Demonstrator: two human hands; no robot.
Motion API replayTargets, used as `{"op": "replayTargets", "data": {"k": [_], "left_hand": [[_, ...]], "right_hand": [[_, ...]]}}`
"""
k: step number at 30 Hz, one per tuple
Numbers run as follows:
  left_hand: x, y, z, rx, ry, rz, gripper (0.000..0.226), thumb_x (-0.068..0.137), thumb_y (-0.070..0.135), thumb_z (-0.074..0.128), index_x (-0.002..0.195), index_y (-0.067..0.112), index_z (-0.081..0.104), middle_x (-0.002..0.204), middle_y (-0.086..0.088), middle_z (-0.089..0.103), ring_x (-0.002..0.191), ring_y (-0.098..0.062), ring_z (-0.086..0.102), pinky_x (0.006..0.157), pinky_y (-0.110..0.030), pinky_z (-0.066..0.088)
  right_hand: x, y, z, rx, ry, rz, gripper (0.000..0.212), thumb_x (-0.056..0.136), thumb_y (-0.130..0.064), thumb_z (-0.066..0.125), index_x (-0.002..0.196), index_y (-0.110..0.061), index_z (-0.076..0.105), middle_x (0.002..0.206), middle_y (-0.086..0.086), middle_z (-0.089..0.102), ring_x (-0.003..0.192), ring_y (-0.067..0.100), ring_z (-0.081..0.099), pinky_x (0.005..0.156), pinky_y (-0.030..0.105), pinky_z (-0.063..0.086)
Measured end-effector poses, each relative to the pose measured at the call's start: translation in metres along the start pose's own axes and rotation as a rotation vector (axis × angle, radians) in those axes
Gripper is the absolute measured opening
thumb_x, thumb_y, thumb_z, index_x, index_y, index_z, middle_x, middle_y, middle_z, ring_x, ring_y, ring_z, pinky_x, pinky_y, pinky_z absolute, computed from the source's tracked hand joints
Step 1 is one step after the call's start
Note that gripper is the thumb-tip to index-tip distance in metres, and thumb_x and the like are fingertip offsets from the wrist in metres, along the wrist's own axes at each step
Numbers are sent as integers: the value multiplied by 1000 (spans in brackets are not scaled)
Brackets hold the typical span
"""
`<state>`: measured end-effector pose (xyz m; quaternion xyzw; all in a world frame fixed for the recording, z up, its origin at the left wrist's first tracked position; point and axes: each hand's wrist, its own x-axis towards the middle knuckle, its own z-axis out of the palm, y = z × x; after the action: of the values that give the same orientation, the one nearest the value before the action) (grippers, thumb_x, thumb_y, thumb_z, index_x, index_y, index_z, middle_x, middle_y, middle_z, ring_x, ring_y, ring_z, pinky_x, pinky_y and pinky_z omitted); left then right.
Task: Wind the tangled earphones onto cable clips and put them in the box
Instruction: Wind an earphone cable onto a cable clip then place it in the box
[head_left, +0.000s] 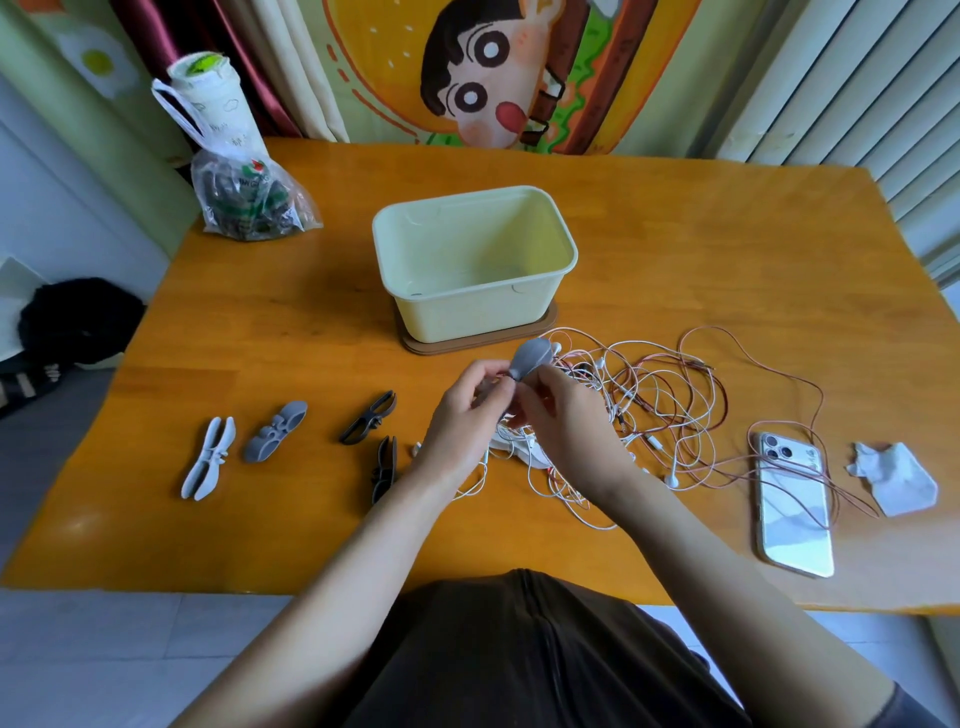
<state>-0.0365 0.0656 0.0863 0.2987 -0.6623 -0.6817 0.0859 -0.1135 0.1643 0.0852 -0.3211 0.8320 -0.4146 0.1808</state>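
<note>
In front of the box (475, 291), left hand (462, 415) and right hand (563, 421) together pinch a grey cable clip (530, 356). The earphones (649, 410) should stay taut while winding.

Place: I read this as a home, a lived-in room with a dining-style table.
Table: an orange wooden table (675, 234) lies under the left hand (462, 410) and right hand (561, 415).
Beyond the hands: I see a cartoon-character cloth (488, 78) hung beside dark red and cream curtains (291, 62).
Right of the hands: a phone (792, 499) and a crumpled tissue (893, 478) on the table, with window blinds (857, 88) farther back.
Left of the hands: a plastic shopping bag (249, 202) and a takeaway cup (205, 93) at the far corner.
Below the hands: pale tiled floor (104, 649).
</note>
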Motion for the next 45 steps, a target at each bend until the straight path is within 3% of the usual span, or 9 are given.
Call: {"op": "replayTargets", "data": {"k": [5,8,12,16,21,26,34,42,45], "left_hand": [[7,-5,-11,326,-53,13,30,97,30,52,126,30,57,110,-4,61,101,-16,60,91,-31,51],[10,1,-16,562,-103,29,33,98,27,52,130,28,55,107,0,60,92,-12,55,68,-7,43],[12,2,-19,672,-212,-60,30,99,28,50,129,28,56,79,9,56,69,-11,51,51,-17,35],[13,-4,-19,611,-254,-117,29,100,25,47,128,27,56,77,7,57,64,-11,51,55,-21,37],[12,-9,-16,401,-191,-153,29,101,22,46,128,24,56,102,-17,64,88,-31,63,78,-43,57],[11,-3,-20,253,-185,-156,20,102,18,43,115,26,56,112,-24,58,94,-29,62,71,-32,60],[10,-5,-23,347,-212,-138,20,102,18,43,110,33,53,113,-26,56,105,-37,57,82,-41,53],[10,-12,-25,478,-200,-78,26,100,11,46,116,28,56,96,-1,59,94,-23,61,78,-32,49],[10,-13,-25,454,-243,-60,26,100,11,46,116,30,55,104,-6,62,93,-21,62,80,-31,48]], "right_hand": [[-2,4,0,-38,-17,-13,17,98,-15,46,92,-3,58,81,7,66,71,15,67,66,29,54],[-5,7,4,-97,-32,-35,15,98,-16,46,89,-7,55,77,4,61,64,17,62,59,27,50],[-4,12,8,-160,-54,-47,16,97,-15,48,93,-4,59,76,1,56,63,15,53,57,24,41],[-5,13,5,-221,-98,-66,17,96,-17,50,94,-5,62,73,3,57,58,10,48,54,23,38],[-3,9,-1,-243,-66,-42,21,96,-24,52,89,-7,63,65,1,56,54,14,50,53,31,42],[-3,8,-4,-231,-11,-10,19,96,-24,52,86,-10,60,57,-7,47,46,8,41,46,20,29],[-4,5,-13,-301,85,-142,17,89,-25,62,87,-8,65,81,1,62,69,16,55,61,32,49],[8,6,-39,-340,63,-181,14,83,-22,69,86,-8,70,86,4,61,69,18,55,63,34,49],[16,7,-47,-311,70,-164,13,81,-19,71,86,-7,71,84,2,60,70,19,57,64,33,49]]}}
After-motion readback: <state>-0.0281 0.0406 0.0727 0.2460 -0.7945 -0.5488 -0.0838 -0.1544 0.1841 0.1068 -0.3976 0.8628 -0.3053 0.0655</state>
